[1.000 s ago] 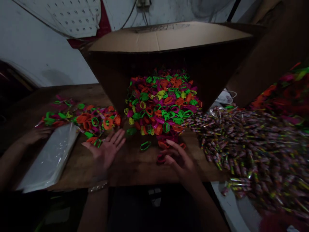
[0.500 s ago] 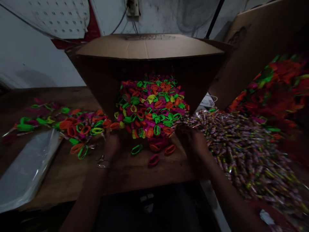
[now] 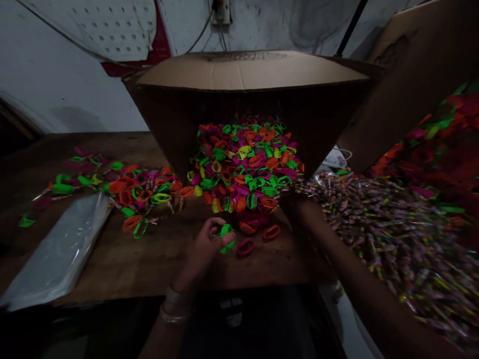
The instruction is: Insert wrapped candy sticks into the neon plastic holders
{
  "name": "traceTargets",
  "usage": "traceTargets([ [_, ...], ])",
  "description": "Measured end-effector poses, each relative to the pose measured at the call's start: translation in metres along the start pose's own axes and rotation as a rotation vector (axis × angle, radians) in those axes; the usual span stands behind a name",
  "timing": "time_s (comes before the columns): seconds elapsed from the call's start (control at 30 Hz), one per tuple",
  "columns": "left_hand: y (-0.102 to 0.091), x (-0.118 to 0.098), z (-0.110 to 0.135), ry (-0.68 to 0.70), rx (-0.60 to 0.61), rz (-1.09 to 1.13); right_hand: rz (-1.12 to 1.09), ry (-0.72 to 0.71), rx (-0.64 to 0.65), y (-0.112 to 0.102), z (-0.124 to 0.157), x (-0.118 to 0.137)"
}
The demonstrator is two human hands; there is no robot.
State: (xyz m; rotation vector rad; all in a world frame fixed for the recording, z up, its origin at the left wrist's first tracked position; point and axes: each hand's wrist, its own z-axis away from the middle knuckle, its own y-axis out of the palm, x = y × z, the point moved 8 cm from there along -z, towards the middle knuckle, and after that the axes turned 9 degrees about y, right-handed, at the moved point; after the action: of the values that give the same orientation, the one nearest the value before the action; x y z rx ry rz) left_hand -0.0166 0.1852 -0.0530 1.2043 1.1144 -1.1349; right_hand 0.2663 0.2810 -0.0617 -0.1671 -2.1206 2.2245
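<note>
My left hand [image 3: 209,242] pinches a green toy watch [image 3: 226,238] between thumb and fingers, just above the wooden table [image 3: 149,269]. A magenta toy watch [image 3: 245,247] and an orange one [image 3: 271,232] lie on the wood beside it. My right hand [image 3: 309,212] is at the near left end of a heap of small wrapped candies [image 3: 377,229]; its fingers are lost in dark shadow. Behind both hands a cardboard box [image 3: 247,75] lies on its side, its mouth facing me, with a pile of coloured toy watches [image 3: 243,164] inside and spilling out.
Left of the box, toy watches with candies attached [image 3: 142,192] are spread on the table. A stack of clear plastic bags [image 3: 60,249] lies at the front left. Another cardboard box [image 3: 411,65] stands at right, near a heap of coloured watches [image 3: 441,144].
My left hand has moved right from the box's left corner and picked up the green toy watch from the table. My right hand stays by the candies. The view has shifted slightly left.
</note>
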Motion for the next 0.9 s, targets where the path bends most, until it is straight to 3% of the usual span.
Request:
traceTargets([
  [0.23, 0.011, 0.017, 0.011, -0.047, 0.053, -0.069, -0.082, 0.069, 0.001, -0.001, 0.006, -0.004],
  [0.47, 0.014, 0.024, 0.030, -0.117, 0.031, -0.004, -0.245, 0.036, -0.013, -0.025, 0.028, 0.005],
  [0.57, 0.026, 0.016, 0.032, -0.068, 0.102, 0.017, -0.521, -0.129, 0.011, -0.043, 0.059, 0.030],
  [0.63, 0.033, 0.013, 0.032, -0.063, 0.149, -0.020, -0.908, -0.276, 0.058, -0.059, 0.087, 0.050],
  [0.7, 0.037, 0.012, 0.032, -0.084, 0.180, -0.082, -1.171, -0.310, 0.103, -0.069, 0.110, 0.063],
  [0.9, 0.037, -0.015, 0.031, 0.112, 0.200, -0.295, -1.360, -0.355, 0.172, -0.069, 0.138, 0.087],
])
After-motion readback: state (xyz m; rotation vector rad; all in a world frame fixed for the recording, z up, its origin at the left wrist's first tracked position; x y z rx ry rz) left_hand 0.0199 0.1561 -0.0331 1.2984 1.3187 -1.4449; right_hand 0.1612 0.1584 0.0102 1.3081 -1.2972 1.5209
